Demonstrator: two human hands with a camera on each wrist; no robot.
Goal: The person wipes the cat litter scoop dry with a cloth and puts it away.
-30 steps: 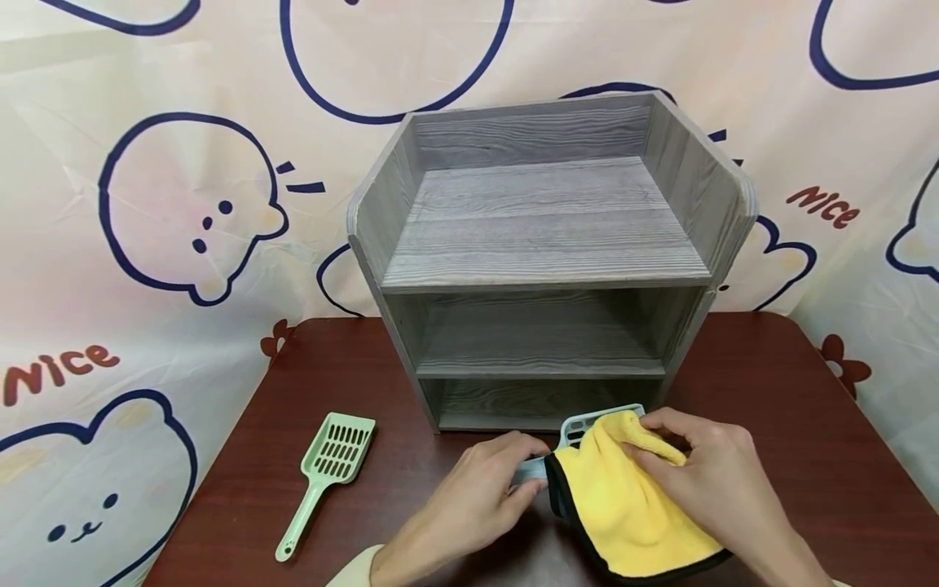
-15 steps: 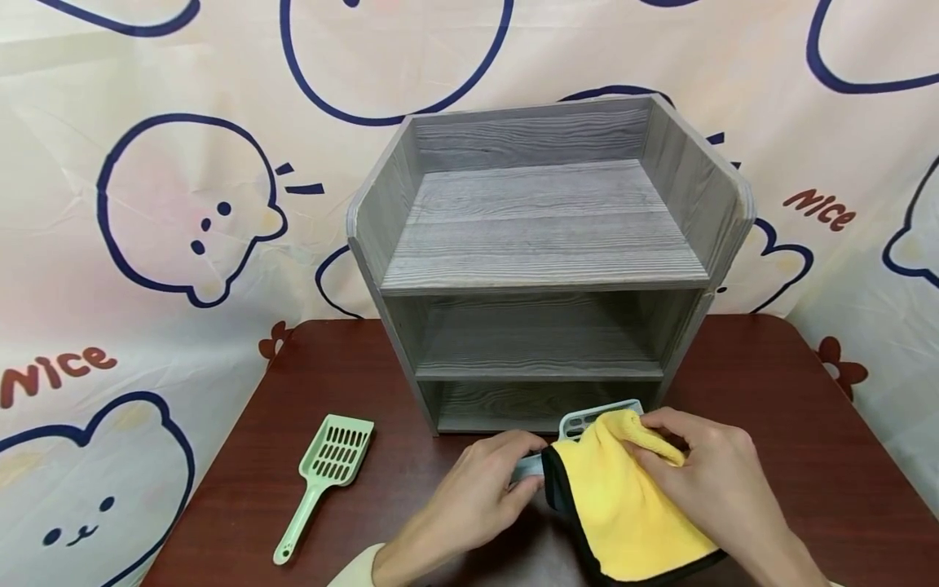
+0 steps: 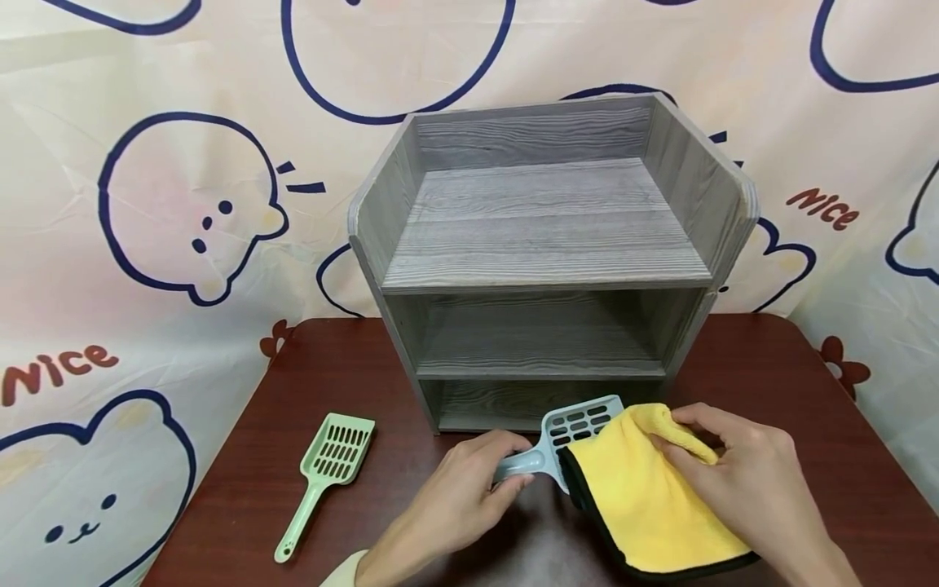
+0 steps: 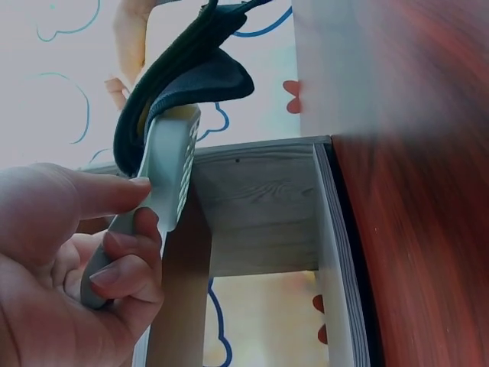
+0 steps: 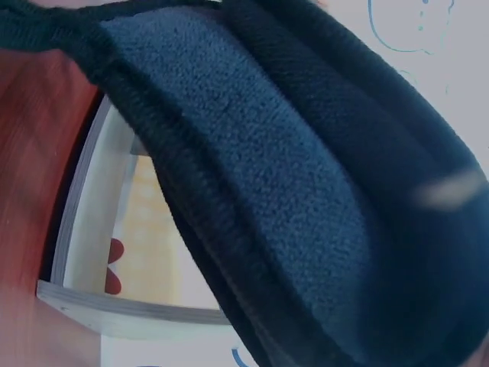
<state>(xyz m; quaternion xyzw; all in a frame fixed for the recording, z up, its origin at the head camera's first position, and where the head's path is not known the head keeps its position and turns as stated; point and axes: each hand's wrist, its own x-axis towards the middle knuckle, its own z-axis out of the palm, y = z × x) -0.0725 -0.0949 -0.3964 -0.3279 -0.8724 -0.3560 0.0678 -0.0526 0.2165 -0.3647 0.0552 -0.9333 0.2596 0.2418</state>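
Observation:
My left hand (image 3: 469,489) grips the handle of a light blue slotted litter scoop (image 3: 546,440), fingers curled round it in the left wrist view. The scoop's head points away to the right, just before the shelf. My right hand (image 3: 748,477) pinches a bunched fold of a yellow cloth (image 3: 653,497) with black edging. That cloth drapes over the near right part of the scoop's head and hangs down toward me. Its dark grey underside (image 5: 267,168) fills most of the right wrist view and hides the right hand there.
A grey wooden shelf unit (image 3: 546,228) stands behind the hands, with an open top and two lower compartments. On the left of the dark red table (image 3: 396,522) lies a green slotted scoop (image 3: 333,461). A curtain (image 3: 220,57) printed with cartoon bears hangs behind.
The cloth and right hand have shifted right along the scoop, baring more of its slotted head. My left hand and the scoop have moved slightly left. The green scoop stays put.

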